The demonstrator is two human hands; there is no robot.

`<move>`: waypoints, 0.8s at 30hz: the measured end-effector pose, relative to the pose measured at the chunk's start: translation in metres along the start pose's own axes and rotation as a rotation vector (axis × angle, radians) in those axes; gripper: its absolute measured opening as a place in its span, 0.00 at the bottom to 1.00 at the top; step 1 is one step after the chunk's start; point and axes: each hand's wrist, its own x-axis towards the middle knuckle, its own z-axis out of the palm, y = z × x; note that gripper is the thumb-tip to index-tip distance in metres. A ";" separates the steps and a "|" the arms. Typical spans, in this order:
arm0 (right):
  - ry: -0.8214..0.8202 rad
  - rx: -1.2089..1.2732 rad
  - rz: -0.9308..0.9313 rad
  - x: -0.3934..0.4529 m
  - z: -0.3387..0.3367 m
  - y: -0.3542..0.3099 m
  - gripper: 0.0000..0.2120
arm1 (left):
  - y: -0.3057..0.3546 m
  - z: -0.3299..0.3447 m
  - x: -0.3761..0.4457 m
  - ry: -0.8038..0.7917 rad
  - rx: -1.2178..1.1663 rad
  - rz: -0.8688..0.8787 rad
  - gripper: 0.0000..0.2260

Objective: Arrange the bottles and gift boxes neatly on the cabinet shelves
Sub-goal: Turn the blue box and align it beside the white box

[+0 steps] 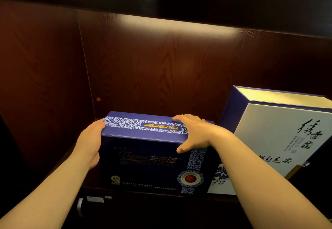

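Two bare forearms reach in from the near edge; the left hand [90, 139] presses flat on the left side of the dark blue gift box [149, 156], the right hand [195, 132] grips its top right corner. It stands on the cabinet shelf [161, 195], just left of a leaning white gift box [280, 138].

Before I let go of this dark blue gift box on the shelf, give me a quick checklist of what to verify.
1. Left hand on the dark blue patterned gift box, at its left side: ok.
2. Right hand over its top right corner: ok.
3. Box standing upright: ok.
4. Printing right way up: not ok, text reads upside down.
5. Clear of the leaning white and blue gift box: cannot tell, the right forearm hides the gap.
6. Dark wooden shelf free to the left: ok.
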 end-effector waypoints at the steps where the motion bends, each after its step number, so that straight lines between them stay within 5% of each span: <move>1: 0.000 0.002 -0.004 0.001 0.000 0.000 0.51 | 0.000 0.001 0.000 0.000 0.000 -0.001 0.11; 24: 0.004 0.042 -0.030 0.004 0.001 0.006 0.48 | 0.002 0.004 -0.002 -0.005 0.017 0.001 0.13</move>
